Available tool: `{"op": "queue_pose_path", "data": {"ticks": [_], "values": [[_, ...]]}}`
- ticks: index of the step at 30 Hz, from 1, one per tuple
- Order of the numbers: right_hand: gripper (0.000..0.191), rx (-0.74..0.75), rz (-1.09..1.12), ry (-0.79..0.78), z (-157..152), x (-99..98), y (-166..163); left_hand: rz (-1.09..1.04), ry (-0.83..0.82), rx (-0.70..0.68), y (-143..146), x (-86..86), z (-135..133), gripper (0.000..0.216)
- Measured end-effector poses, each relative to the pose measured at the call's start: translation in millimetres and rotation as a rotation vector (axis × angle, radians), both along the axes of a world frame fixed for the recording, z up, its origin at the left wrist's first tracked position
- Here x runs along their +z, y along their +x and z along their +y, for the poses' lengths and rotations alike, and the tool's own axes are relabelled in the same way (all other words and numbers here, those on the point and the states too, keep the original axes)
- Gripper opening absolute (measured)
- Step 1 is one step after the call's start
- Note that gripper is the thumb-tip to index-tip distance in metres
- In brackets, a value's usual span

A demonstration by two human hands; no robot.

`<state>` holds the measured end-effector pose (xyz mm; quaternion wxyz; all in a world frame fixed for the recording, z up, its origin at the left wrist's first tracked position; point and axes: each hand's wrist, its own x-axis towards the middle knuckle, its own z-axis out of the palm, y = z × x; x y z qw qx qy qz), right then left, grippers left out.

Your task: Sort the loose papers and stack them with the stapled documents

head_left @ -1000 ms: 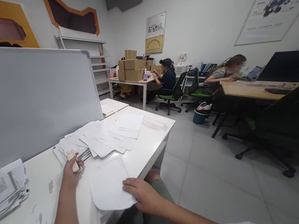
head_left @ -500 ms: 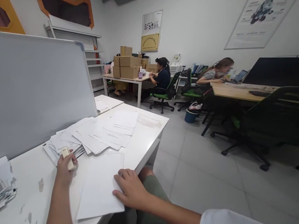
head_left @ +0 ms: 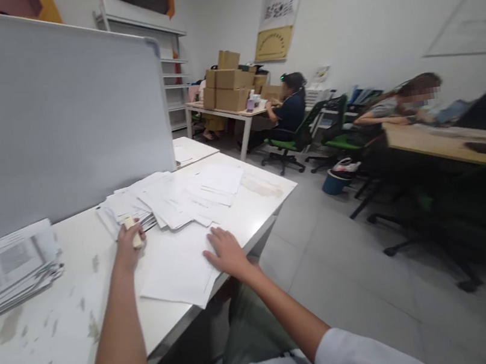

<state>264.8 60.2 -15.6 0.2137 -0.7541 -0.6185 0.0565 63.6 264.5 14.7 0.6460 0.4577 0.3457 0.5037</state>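
Note:
My left hand [head_left: 127, 248] is closed around a small cream-coloured block [head_left: 132, 231], held upright just in front of a fanned spread of white sheets [head_left: 181, 197]. My right hand [head_left: 226, 252] lies flat, fingers spread, on a white sheet of paper [head_left: 178, 270] that rests on the white desk [head_left: 55, 331] near its front edge. The sheet lies between my two hands.
A second stack of printed papers [head_left: 10, 271] sits at the desk's far left. A grey partition board [head_left: 51, 119] stands along the back. Two other people sit at desks across the room, near cardboard boxes [head_left: 228, 84], green chairs [head_left: 292, 141] and a blue bin [head_left: 334, 180].
My right hand slid from the sheet's lower right corner up onto its right side and flattened. The sheet now lies flat on the desk. The view swung left.

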Motion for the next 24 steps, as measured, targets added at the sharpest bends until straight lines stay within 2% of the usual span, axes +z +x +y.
{"op": "queue_pose_path", "data": {"ticks": [3, 5, 8, 12, 16, 20, 24], "values": [[0.041, -0.061, 0.001, 0.09, -1, -13.7, 0, -0.002, 0.011, 0.002, 0, -5.1, -1, 0.045], [0.047, -0.053, -0.006, 0.127, -3, -18.1, -1, 0.007, 0.017, 0.009, 0, -7.6, -1, 0.044], [0.052, -0.028, -0.02, 0.14, -4, -19.4, -1, 0.015, 0.014, 0.016, 1, -10.2, 1, 0.043], [0.033, -0.115, -0.013, 0.141, -5, -18.4, -3, 0.015, 0.009, 0.017, 2, -13.3, 4, 0.043], [0.036, -0.149, 0.011, 0.127, -4, -20.4, -5, 0.019, 0.008, 0.014, 2, -14.0, 5, 0.043], [0.03, -0.189, 0.028, 0.183, -2, -25.7, -3, 0.03, 0.0, 0.011, 2, -11.7, 3, 0.044], [0.032, -0.164, 0.057, 0.208, -2, -29.3, 1, 0.034, 0.0, 0.007, 2, -9.5, 1, 0.044]]}}
